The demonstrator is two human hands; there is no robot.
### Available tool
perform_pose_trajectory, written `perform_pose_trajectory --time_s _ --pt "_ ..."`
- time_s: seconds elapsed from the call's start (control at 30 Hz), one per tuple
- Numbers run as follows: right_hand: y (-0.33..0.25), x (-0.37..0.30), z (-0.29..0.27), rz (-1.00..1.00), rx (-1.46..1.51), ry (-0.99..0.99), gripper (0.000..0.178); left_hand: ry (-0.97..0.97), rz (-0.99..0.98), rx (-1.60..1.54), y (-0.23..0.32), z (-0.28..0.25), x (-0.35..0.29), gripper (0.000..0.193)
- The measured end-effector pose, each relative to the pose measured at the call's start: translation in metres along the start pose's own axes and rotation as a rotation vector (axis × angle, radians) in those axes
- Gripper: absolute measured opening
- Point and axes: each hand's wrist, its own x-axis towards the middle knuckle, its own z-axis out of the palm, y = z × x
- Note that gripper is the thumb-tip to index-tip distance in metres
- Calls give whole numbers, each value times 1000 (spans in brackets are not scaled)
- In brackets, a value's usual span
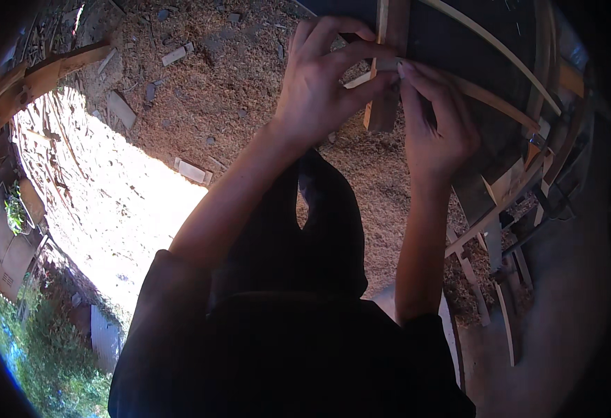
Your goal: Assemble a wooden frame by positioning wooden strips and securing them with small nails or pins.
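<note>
Both hands meet at the upper middle, over an upright-looking wooden bar [382, 115] at the edge of a dark work surface [483, 49]. With thumb and forefinger, my left hand [319, 76] pinches a small pale wooden piece [387, 64] lying across the bar. The fingers of my right hand [439, 118] are closed at the right end of the same piece, thumb and forefinger pressed together. Whatever sits between those right fingertips is too small to make out. A thin curved wooden strip [497, 101] runs rightward from behind the right hand.
Another curved strip [497, 33] crosses the dark surface. Several wooden slats and frame parts [504, 313] stand at the right. Wood offcuts [192, 171] lie on shavings-covered ground [243, 90]. A beige metal panel [6, 244] and sunlit debris are at the left.
</note>
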Motion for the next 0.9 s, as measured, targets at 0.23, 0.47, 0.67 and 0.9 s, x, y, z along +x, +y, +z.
perform_pose_trajectory --time_s 0.23,0.47,0.67,0.9 --pt "-1 -2 1 13 16 9 20 23 -7 -81 0 8 1 23" --pt "-3 0 1 10 -29 9 25 38 -15 -55 2 10 1 28" --pt "0 -3 2 -6 -2 20 29 28 0 -79 0 10 2 24" --pt "2 -5 2 -27 23 49 30 14 73 -207 -6 13 4 22"
